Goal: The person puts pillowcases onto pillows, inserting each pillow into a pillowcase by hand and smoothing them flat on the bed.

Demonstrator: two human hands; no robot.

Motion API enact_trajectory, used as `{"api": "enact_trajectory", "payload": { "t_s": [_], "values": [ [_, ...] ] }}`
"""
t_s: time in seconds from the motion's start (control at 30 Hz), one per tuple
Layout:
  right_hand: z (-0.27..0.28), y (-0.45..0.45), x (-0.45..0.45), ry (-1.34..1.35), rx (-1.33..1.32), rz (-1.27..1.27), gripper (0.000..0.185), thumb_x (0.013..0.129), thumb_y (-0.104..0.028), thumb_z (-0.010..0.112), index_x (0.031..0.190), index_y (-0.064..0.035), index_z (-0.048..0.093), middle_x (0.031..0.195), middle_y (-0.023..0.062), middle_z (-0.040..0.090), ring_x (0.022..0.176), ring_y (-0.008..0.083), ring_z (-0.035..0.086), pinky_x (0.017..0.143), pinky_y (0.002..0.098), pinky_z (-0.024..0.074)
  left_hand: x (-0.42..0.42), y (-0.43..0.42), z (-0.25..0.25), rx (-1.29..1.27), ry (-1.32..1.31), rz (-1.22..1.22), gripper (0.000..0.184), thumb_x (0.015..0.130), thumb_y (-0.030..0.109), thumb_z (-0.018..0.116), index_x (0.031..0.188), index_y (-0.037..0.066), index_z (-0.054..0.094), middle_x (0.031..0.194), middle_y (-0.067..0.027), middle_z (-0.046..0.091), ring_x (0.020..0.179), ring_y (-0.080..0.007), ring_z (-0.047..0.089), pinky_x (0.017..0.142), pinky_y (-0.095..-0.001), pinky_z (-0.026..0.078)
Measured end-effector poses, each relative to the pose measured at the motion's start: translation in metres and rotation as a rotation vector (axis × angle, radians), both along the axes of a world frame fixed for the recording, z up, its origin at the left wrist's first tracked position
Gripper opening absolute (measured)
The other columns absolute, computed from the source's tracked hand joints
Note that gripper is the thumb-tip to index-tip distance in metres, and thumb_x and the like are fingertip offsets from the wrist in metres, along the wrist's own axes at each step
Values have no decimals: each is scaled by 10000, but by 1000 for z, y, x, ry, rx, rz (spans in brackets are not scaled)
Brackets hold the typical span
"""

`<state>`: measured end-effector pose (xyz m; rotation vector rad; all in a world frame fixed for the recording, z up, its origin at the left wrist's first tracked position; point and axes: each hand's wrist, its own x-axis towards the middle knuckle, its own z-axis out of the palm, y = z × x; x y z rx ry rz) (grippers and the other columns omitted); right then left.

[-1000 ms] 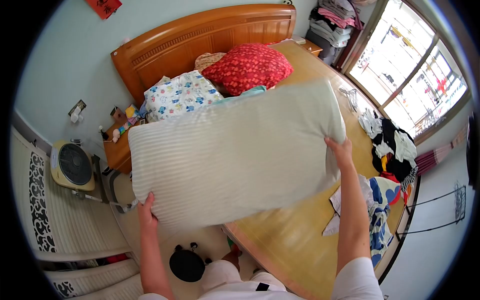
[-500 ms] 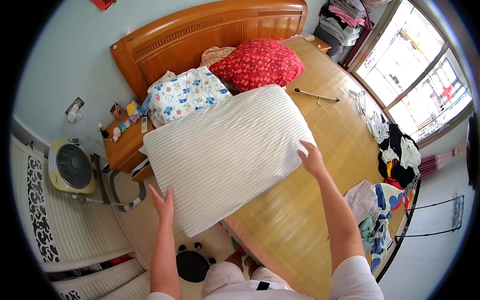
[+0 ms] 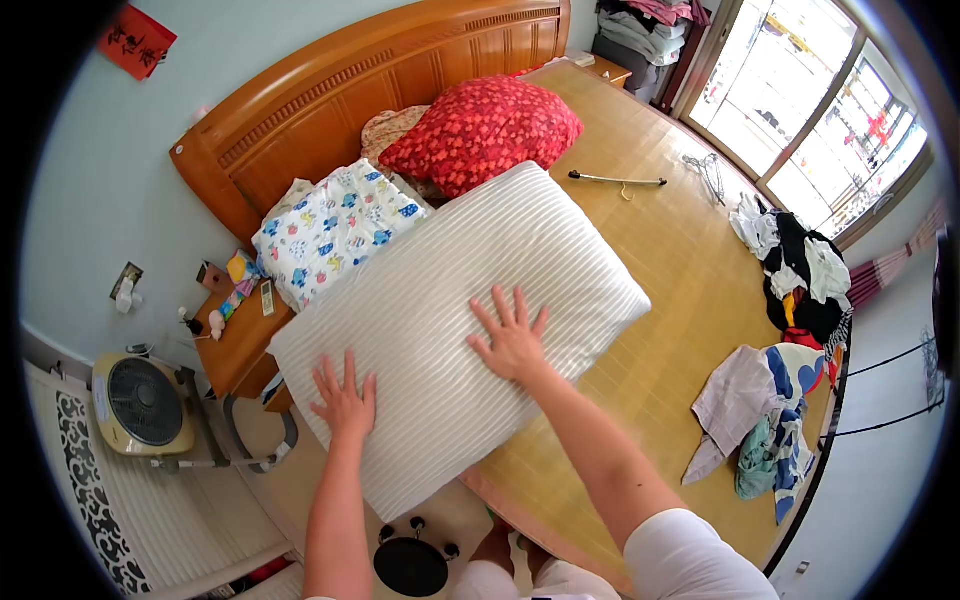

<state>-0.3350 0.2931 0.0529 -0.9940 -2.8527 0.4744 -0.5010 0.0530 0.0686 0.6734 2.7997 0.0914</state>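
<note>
A large white pillow with fine stripes lies at a slant across the near-left edge of the bed, one corner jutting out over the floor. My left hand is over its left part, palm down with the fingers spread. Nearer its middle, my right hand also rests flat, fingers apart. Neither hand grasps anything. Behind the striped pillow are a white pillow with blue and red prints and a red patterned pillow against the headboard.
A wooden nightstand stands left of the bed, with a fan beyond it. On the mat-covered bed lie a hanger and piled clothes at the right. A round black stool stands on the floor below.
Both hands have moved from the pillow's sides onto its top, the right one going left and inward. The camera view has shifted, and the striped pillow appears slightly turned.
</note>
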Motion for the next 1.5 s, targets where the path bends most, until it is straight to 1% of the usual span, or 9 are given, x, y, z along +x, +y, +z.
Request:
{"api": "enact_trajectory", "payload": {
  "t_s": [0.17, 0.33, 0.47, 0.67, 0.9, 1.07, 1.27, 1.43, 1.5],
  "values": [
    [-22, -9, -19, -44, -111, 48, 624, 921, -609, 354, 1480, -346, 264, 1590, 60, 34, 1446, 357, -60, 1078, 676, -61, -17, -17, -44, 53, -175, 111, 626, 958, 562, 350, 1508, 346, 145, 1582, -102, -63, 1449, -333, -53, 1049, -706, 141],
    [12, -2, 5, 44, -159, 108, 574, 947, -518, 397, 1475, -317, 293, 1586, 76, 63, 1454, 330, -19, 1115, 620, -22, -14, -15, -14, 111, -196, 104, 627, 962, 564, 338, 1510, 333, 139, 1578, -113, -85, 1448, -333, -62, 1058, -689, 160],
    [11, -15, 82, 249, -85, -27, 569, 936, -382, 486, 1468, -265, 321, 1569, 144, 109, 1447, 346, 82, 1129, 569, 54, -5, -11, -6, 72, -190, 119, 630, 967, 559, 329, 1513, 335, 107, 1577, -117, -87, 1448, -335, -60, 1068, -676, 158],
    [-19, -67, 236, 230, -188, -237, 604, 924, -317, 514, 1476, -196, 301, 1549, 195, 133, 1435, 361, 121, 1126, 539, 71, 20, -23, -12, 92, -126, 174, 665, 979, 522, 336, 1522, 273, 44, 1573, -150, -64, 1447, -354, -22, 1109, -612, 139],
    [-34, -102, 314, 238, -271, -373, 630, 905, -298, 547, 1477, -221, 294, 1530, 211, 182, 1419, 365, 180, 1099, 537, 174, 68, 2, 8, 63, -54, -125, 691, 965, 480, 399, 1524, 226, 83, 1563, -205, -5, 1437, -397, 22, 1121, -592, 82],
    [-19, -76, 286, 255, -224, -335, 648, 886, -277, 575, 1472, -216, 306, 1514, 228, 215, 1390, 386, 242, 1087, 525, 216, 49, 58, 31, 123, -19, -302, 680, 945, 472, 441, 1517, 243, 152, 1561, -203, 64, 1436, -399, 50, 1124, -591, 60],
    [12, -6, 183, 420, -152, -300, 684, 831, -213, 632, 1442, -110, 342, 1488, 231, 270, 1319, 415, 336, 1056, 509, 291, -27, 126, 32, 116, 137, -594, 692, 910, 516, 472, 1497, 229, 245, 1555, -181, 142, 1436, -373, 94, 1130, -580, 45],
    [56, 70, 54, 464, -79, -220, 625, 846, -181, 614, 1413, -84, 370, 1458, 225, 315, 1309, 402, 354, 1065, 490, 304, -41, 135, 17, 152, 148, -697, 729, 880, 563, 465, 1488, 205, 281, 1549, -179, 173, 1436, -363, 108, 1095, -647, -9],
    [71, 100, 8, 454, -31, -189, 598, 854, -175, 604, 1403, -82, 384, 1455, 215, 324, 1313, 387, 355, 1068, 488, 303, -43, 133, 2, 233, 140, -732, 746, 864, 569, 483, 1481, 191, 301, 1544, -190, 176, 1426, -402, 101, 1046, -712, -30]
  ]
}}
